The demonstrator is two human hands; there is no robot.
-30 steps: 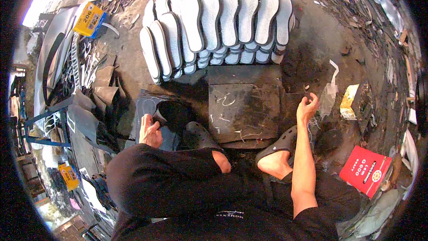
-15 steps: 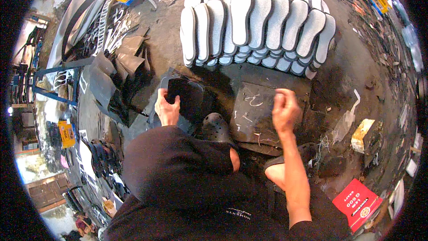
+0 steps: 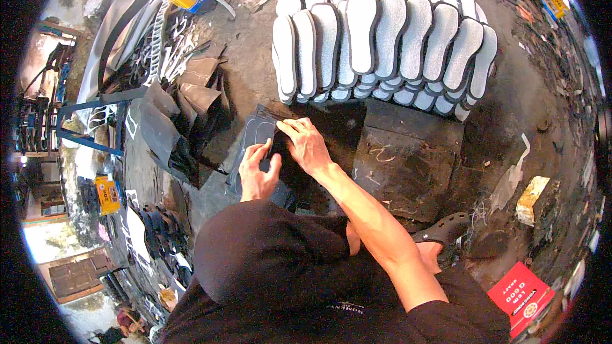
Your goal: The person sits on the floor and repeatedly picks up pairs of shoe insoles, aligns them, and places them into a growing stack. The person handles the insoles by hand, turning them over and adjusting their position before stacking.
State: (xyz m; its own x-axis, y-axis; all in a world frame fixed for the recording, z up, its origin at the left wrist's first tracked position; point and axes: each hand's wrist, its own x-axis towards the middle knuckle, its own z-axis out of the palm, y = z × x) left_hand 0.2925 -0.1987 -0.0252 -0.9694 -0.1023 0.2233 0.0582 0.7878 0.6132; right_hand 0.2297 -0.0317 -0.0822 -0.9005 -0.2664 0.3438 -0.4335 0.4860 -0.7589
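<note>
My left hand (image 3: pixel 257 175) is closed on the edge of a thin black sheet (image 3: pixel 276 145), its thumb and fingers on either side. Beside it, my right hand (image 3: pixel 308 146) has its fingers pressed together at the upper end of the same sheet, largely covering it. Under both hands lies a pile of dark flat sheets (image 3: pixel 253 132), the top one marked with pale curved outlines. Ahead and to the right, white fuzzy shoe insoles (image 3: pixel 362 32) with dark edges stand in stacked rows.
A dark worn board (image 3: pixel 408 172) with thread scraps lies right of my hands. Folded dark sheet material (image 3: pixel 167 130) sits to the left, near a blue metal frame (image 3: pixel 89 103). A red box (image 3: pixel 521 299) and a yellowish block (image 3: pixel 531 200) lie at right. Offcuts litter the floor.
My right hand has moved left from above the board to the black sheet beside my left hand. The sheet, earlier raised in my left hand, is now mostly covered. The view has shifted slightly.
</note>
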